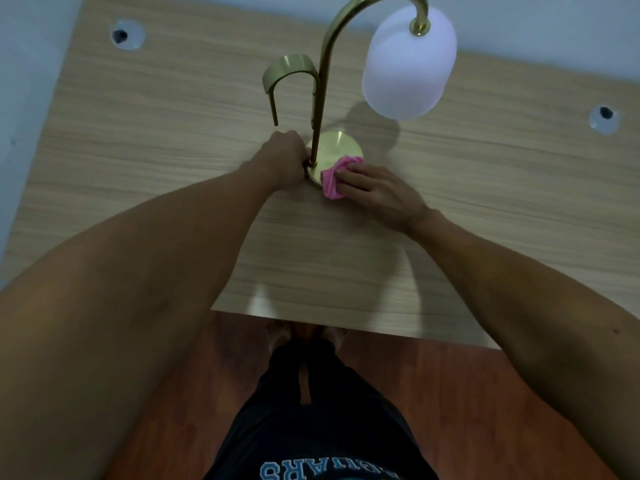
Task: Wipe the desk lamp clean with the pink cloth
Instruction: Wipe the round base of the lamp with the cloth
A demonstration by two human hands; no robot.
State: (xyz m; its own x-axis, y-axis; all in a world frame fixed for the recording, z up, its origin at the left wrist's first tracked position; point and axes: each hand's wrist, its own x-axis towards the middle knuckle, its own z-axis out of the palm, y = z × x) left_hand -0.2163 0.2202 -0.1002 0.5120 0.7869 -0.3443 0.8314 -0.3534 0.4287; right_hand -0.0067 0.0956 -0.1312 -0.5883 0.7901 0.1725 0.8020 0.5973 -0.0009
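A brass desk lamp stands on the wooden desk [173, 188]. Its round base [337, 147] lies flat, a curved stem [323, 74] rises from it, and a white frosted shade [408, 64] hangs at the upper right. A second short brass hook [285, 69] bends off to the left. My left hand [285, 157] grips the base's left edge by the foot of the stem. My right hand [377, 192] presses the crumpled pink cloth [334, 176] on the near right rim of the base.
Two round cable holes sit in the desk, one at the far left [126, 34] and one at the right [604, 117]. The desk's near edge [346, 325] runs above my legs and the red-brown floor [450, 393]. A pale wall lies behind the desk.
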